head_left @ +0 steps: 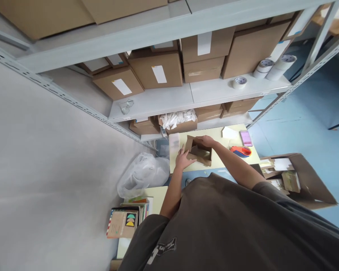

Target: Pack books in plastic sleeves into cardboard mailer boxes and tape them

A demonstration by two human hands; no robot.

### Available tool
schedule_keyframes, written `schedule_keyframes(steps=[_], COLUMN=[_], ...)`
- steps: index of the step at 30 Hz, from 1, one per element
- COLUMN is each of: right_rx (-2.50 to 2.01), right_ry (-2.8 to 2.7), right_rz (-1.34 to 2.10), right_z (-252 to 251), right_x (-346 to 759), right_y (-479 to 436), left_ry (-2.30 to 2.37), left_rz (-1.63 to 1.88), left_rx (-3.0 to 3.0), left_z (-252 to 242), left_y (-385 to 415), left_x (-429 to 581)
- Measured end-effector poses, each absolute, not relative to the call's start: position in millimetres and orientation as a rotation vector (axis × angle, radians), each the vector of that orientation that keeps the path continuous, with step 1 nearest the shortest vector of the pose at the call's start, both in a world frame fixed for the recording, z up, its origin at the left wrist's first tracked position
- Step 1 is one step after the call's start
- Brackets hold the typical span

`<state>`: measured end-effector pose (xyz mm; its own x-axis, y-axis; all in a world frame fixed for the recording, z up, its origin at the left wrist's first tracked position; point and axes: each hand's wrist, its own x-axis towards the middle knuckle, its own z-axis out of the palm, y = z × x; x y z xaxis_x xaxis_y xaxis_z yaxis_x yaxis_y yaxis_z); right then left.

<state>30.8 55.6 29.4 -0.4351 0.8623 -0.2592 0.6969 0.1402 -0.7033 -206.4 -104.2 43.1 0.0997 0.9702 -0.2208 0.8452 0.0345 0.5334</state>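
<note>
A small open cardboard box (205, 160) stands over the pale yellow table (173, 162), its flaps raised and its inside visible. My left hand (183, 158) grips the left side of the box, thumb stretched along the near flap and fingers on the outer side. At the far right corner, my right hand (206, 141) is closed on the edge of the box, its fingertips partly hidden. Right of the box on the table lie an orange and blue tape dispenser (241, 151), a purple stack (245, 138) and a white paper piece (229, 132).
Metal shelving (155, 99) with cardboard boxes and tape rolls (239, 82) rises beyond the table. A plastic bag (144, 173) and books (124, 224) are at left. An open carton (307, 180) sits on the right.
</note>
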Motion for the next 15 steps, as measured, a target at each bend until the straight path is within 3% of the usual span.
schedule_keyframes(steps=[8,12,15], right_rx=[-1.580,-1.725,-1.903], right_ry=[-2.229,-1.801,-1.351], right_rz=[1.186,0.986,1.179], right_z=[26.4,18.1,5.0], right_x=[30.9,68.3,98.6], right_y=[55.7,26.6,-9.5], left_ry=[1.674,1.732,1.719], left_rz=[0.105,0.139,0.103], left_rx=[1.864,1.827,1.820], left_z=[24.5,16.9,15.1], left_y=[-99.4,-98.9,-94.0], left_x=[-203.2,-201.3,-199.3])
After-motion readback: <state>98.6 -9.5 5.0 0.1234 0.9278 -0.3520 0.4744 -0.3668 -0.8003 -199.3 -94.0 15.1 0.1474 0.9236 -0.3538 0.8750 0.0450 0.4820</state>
